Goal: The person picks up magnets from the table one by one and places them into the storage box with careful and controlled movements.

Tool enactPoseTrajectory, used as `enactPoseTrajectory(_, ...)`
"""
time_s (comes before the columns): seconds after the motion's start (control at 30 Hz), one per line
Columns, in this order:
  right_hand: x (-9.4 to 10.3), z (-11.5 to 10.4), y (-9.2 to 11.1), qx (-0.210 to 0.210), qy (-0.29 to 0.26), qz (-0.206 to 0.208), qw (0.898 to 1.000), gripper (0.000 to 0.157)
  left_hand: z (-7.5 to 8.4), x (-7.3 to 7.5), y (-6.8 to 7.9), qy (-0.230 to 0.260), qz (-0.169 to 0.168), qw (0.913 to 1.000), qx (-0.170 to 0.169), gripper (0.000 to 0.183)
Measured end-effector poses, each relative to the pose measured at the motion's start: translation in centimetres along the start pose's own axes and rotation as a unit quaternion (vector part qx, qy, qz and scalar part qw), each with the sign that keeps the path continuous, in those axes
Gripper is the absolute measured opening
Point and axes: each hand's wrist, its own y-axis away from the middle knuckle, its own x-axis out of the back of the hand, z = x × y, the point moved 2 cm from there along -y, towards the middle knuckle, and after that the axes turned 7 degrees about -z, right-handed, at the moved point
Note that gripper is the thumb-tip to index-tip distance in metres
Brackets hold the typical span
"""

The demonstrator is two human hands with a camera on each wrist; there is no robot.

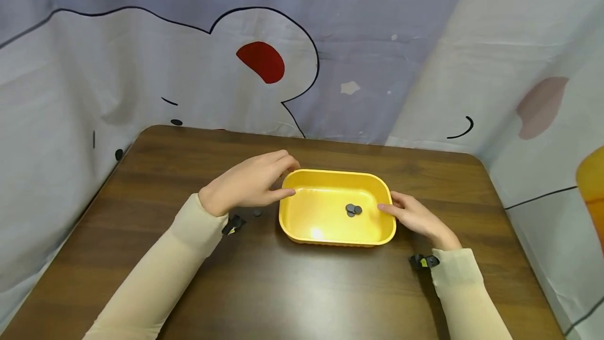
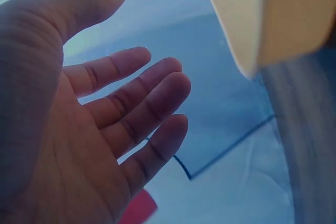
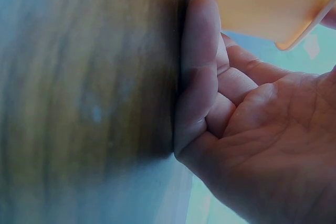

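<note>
A yellow oblong plastic basin sits on the table. Three small dark grey discs lie together on its floor, right of the middle. My left hand is at the basin's left end, thumb towards the rim and fingers loosely bent. In the left wrist view these fingers hold nothing and are apart from the basin. At the right end my right hand grips the basin wall, thumb inside the rim, other fingers outside. Its fingers lie low along the table in the right wrist view.
One more small grey disc lies on the brown wooden table, below the left hand. Behind the table hangs a printed curtain. An orange-yellow object shows at the far right edge.
</note>
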Motion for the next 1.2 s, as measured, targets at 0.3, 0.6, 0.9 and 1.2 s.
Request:
enactPoseTrajectory(0.3, 0.2, 0.2, 0.3, 0.008, 0.007, -0.006, 1.000, 0.055, -1.3, -2.2, 3.0, -0.002, -0.004, 0.9998, 0.021, 0.045)
enactPoseTrajectory(0.6, 0.1, 0.3, 0.1, 0.000, 0.012, -0.002, 1.000, 0.055, -2.5, -4.4, 4.7, -0.032, -0.026, 0.9981, 0.045, 0.044)
enactPoseTrajectory(0.9, -0.1, -0.1, 0.3, -0.002, 0.002, -0.006, 1.000, 0.057, -3.6, -5.9, 5.8, -0.044, -0.057, 0.9956, 0.060, 0.038)
enactPoseTrajectory(1.2, -0.2, 0.2, 0.3, -0.002, 0.009, -0.005, 1.000, 0.055, -4.0, -7.0, 6.1, -0.049, -0.065, 0.9951, 0.057, 0.034)
